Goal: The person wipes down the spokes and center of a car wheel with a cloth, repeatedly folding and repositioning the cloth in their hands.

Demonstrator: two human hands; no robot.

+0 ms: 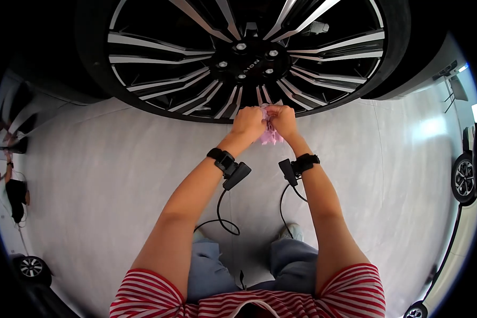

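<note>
Both hands meet just in front of the lower edge of a car wheel (254, 63) with black and silver spokes. Between them is a crumpled pink cloth (272, 137), its loose end hanging below the fingers. My left hand (249, 123) is closed on the cloth's left side. From the right, my right hand (283, 121) pinches the same cloth, thumb and fingers together. The black tyre (196, 117) lies right behind the hands; whether the cloth touches it I cannot tell.
Black bands with small boxes and cables (233, 172) circle both wrists, the cables dangling. Grey floor (116, 169) lies below. Another person (10, 191) is at the far left. A light-coloured car (461, 233) stands at the right, another wheel (32, 266) at lower left.
</note>
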